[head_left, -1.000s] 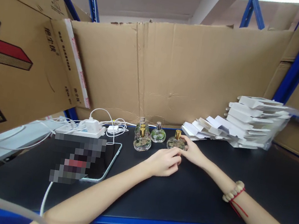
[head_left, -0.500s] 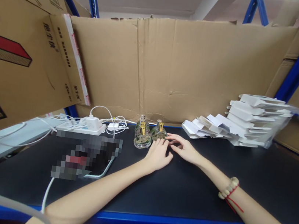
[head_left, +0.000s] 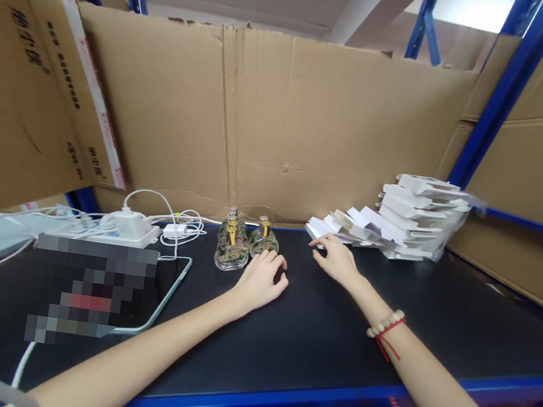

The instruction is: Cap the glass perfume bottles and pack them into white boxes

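My left hand (head_left: 261,281) hovers low over the black shelf top (head_left: 282,346), fingers apart and curved, close in front of the glass bottles. Those bottles have gold necks; one bottle (head_left: 231,252) stands at the front left and another (head_left: 264,237) just behind my left fingertips. To the right is my right hand (head_left: 337,260), its fingers spread and nothing in them. Its fingertips are near the left end of a slanting row of white folded cartons (head_left: 349,224). A beaded bracelet circles my right wrist.
A tall stack of white cartons (head_left: 416,217) stands at the back right. Left lie a tablet (head_left: 167,297), partly pixelated, a white power strip (head_left: 131,229) and tangled cables. Cardboard walls (head_left: 288,118) enclose the shelf; a blue edge (head_left: 274,402) runs along its front.
My hands have moved apart: the right one has left the bottles toward the white cartons, while the left stays near the bottles. The camera view has turned to the right.
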